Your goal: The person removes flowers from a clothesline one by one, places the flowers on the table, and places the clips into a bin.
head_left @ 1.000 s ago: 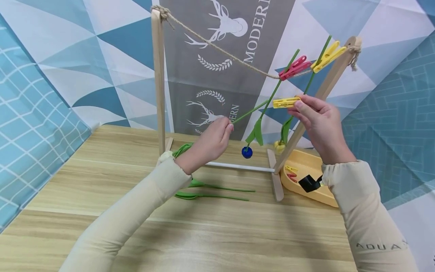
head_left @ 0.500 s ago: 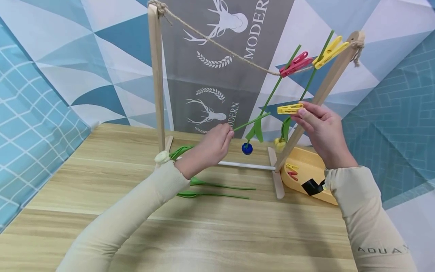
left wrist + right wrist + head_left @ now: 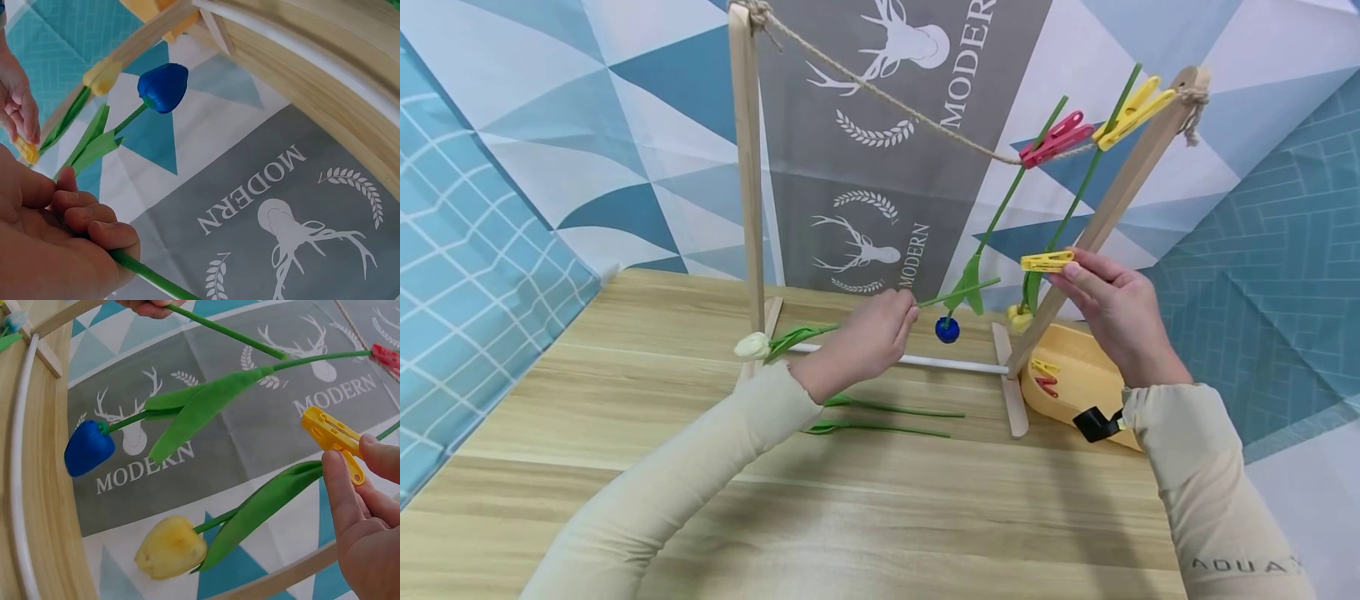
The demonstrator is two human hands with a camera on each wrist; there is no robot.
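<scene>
In the head view my left hand (image 3: 867, 337) holds the green stem of a white artificial tulip (image 3: 752, 346); the stem's free end points right. My right hand (image 3: 1116, 310) pinches a yellow clothespin (image 3: 1047, 262) between thumb and fingers, apart from that stem. A blue tulip (image 3: 947, 330) hangs head down from the rope (image 3: 887, 98) by a red clothespin (image 3: 1057, 139). Beside it a yellow tulip (image 3: 172, 547) hangs from a second yellow clothespin (image 3: 1135, 114). In the left wrist view, curled fingers (image 3: 115, 236) surround the stem.
The rope runs between a left wooden post (image 3: 747, 167) and a right wooden post (image 3: 1131, 187). A white bar (image 3: 955, 363) joins their feet. At right, a yellow tray (image 3: 1082, 358) holds several small clothespins (image 3: 1046, 379). Green flower stems (image 3: 887, 429) lie on the wooden table (image 3: 880, 517).
Both hands have come down, with the tulip stem and the yellow clothespin in them. The white tulip head, mostly hidden at first, now shows left of my left wrist.
</scene>
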